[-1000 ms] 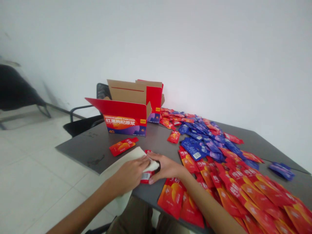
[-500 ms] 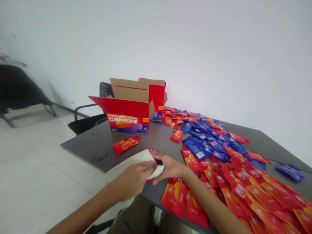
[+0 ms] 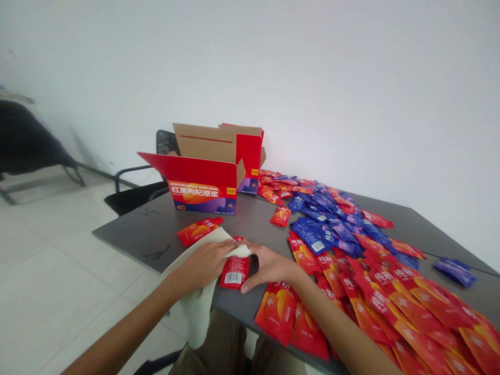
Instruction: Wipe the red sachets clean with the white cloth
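Down low, two legs in brown-green trousers (image 3: 225, 349), partly under the edge of a flat, dark grey table (image 3: 252, 216). Along that edge, to the right, two shiny red and orange pouches (image 3: 276, 312), side by side. Next to them, a big heap of shiny red and orange packs (image 3: 410, 307), one on top of another.

In the left hand (image 3: 205, 263), a soft, pale cream cloth (image 3: 200, 315), pinched in the fingers and hanging down past the table edge. Under the cloth's tip, a small, shiny red packet (image 3: 234, 273) with a white bar code, flat on the table between both hands. Around its right side, the right hand (image 3: 271, 263), wide, with the thumb by the packet's lower right and the fingers up near its top. Too hidden to tell: the spot under the fingertips.

Past the left hand, one long red and orange pouch (image 3: 199, 230), just beside the cloth. Far to the right, a single shiny blue pouch (image 3: 455, 271). Farther on, a pile of shiny blue pouches (image 3: 312, 234) mixed with red ones. Behind, two open red and blue cardboard boxes (image 3: 203, 195), a black chair (image 3: 135, 203) and a white wall (image 3: 332, 94).
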`<action>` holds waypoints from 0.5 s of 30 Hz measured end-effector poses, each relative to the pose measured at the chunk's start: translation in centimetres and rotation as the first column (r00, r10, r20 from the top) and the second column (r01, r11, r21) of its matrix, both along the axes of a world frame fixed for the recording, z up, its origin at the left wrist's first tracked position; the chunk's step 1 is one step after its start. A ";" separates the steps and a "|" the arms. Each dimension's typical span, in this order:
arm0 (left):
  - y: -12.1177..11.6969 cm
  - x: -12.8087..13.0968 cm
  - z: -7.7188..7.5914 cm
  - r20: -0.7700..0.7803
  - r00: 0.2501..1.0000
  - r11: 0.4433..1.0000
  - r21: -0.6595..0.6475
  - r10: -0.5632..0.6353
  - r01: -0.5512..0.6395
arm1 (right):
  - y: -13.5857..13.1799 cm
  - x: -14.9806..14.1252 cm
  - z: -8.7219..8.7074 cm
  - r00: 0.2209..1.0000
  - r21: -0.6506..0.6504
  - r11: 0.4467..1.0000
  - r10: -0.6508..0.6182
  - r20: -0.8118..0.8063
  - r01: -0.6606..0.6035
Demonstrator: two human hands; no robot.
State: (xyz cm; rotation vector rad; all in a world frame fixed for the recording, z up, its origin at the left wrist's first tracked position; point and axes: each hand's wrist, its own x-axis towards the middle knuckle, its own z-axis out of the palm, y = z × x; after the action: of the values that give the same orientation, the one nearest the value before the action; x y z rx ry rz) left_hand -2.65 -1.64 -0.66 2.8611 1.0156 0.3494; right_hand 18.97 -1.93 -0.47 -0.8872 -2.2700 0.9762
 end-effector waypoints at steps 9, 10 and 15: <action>-0.6 -0.1 -0.1 0.036 0.996 0.997 -0.029 -0.077 0.078 | 0.2 0.2 -0.4 1.000 0.022 1.000 -0.007 0.026 0.007; -0.3 -0.1 0.0 0.034 0.999 0.999 -0.032 -0.022 0.023 | 0.1 0.2 -0.4 1.000 0.017 1.000 -0.009 0.024 0.008; -1.3 0.4 -0.3 -0.014 0.983 0.983 0.019 -0.185 0.185 | 0.2 0.1 -0.3 1.000 0.024 1.000 -0.012 0.029 0.012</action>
State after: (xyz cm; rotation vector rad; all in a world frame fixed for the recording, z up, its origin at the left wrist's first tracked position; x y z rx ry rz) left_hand -2.28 -2.90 -0.96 2.9487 0.7432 0.3288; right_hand 19.07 -1.76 -0.79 -0.9090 -2.2930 0.9346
